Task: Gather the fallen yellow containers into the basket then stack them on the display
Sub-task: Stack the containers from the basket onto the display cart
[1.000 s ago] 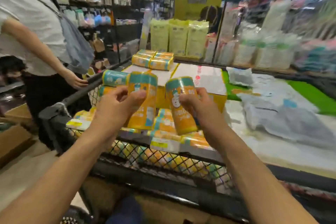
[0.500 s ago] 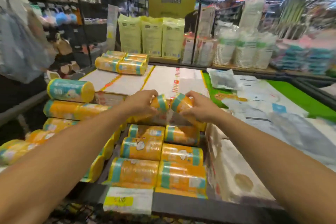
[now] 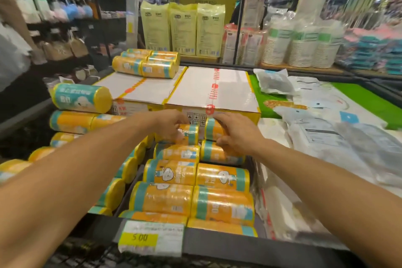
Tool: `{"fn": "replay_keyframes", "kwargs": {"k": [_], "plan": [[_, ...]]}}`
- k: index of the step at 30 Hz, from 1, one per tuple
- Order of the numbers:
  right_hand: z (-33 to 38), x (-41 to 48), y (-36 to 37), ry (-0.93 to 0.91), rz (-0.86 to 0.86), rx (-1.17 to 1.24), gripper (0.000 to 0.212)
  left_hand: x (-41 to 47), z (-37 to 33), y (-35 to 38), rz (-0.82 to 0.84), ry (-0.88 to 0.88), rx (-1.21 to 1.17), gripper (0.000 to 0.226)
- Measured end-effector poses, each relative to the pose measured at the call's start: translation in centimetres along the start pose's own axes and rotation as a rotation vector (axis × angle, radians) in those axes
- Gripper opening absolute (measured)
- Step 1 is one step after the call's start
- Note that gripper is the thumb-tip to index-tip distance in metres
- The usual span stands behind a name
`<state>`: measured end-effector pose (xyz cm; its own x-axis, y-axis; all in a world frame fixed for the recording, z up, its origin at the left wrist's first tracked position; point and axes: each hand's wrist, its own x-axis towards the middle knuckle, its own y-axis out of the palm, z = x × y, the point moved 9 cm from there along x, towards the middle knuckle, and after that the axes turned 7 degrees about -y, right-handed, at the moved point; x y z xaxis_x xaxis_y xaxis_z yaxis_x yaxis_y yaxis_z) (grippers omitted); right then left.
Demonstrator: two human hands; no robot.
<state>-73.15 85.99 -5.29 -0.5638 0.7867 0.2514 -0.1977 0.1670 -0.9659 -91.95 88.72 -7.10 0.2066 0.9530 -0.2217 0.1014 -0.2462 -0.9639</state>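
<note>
Each grip is curled over one yellow container: the left hand (image 3: 171, 127) holds the left container (image 3: 191, 134), the right hand (image 3: 236, 136) holds the right container (image 3: 211, 129). Both containers now lie on their sides, nearly end to end, atop the stacked rows (image 3: 171, 173), where a second ago they were upright in the air over the basket. This pair looks placed, with only the release left. The white carton (image 3: 213, 91) blocks them behind and bagged goods (image 3: 326, 137) crowd the right, so the open room is back toward the price tag (image 3: 150, 238)
</note>
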Motion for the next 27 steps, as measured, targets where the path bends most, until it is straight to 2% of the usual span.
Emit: {"fn": "replay_keyframes", "kwargs": {"k": [2,6,8,11,14,19,22,25,27], "plan": [[-0.4,0.0,0.1,0.014,0.079,0.129,0.087,-0.2,-0.1,0.2,0.019,-0.009,-0.003,0.066],[-1.4,0.1,-0.1,0.079,0.326,0.348,0.068,-0.1,0.2,0.9,0.044,-0.028,-0.004,0.065],[-1.1,0.4,-0.5,0.038,0.292,0.29,0.065,0.1,0.1,1.5,0.043,-0.02,0.022,0.062],[0.0,0.5,0.1,-0.071,0.151,0.124,0.065,0.3,-0.1,2.0,0.042,-0.004,0.034,0.059],[-0.5,0.5,1.2,-0.02,0.117,0.079,0.074,0.1,-0.4,1.9,0.024,0.015,0.017,0.053],[0.6,-0.1,2.1,-0.058,0.009,-0.071,0.046,-0.7,-0.1,1.2,-0.111,-0.056,-0.111,0.034],[0.3,-1.5,2.8,0.017,0.012,0.036,0.037,-1.4,0.4,1.8,-0.075,-0.129,-0.175,0.045],[-0.9,-1.9,2.3,0.191,-0.008,0.004,0.032,-2.0,0.3,2.3,-0.001,-0.129,-0.26,0.05],[-1.3,-2.0,2.4,0.258,0.03,0.067,0.031,-2.6,0.1,2.2,0.024,-0.128,-0.346,0.055]]}}
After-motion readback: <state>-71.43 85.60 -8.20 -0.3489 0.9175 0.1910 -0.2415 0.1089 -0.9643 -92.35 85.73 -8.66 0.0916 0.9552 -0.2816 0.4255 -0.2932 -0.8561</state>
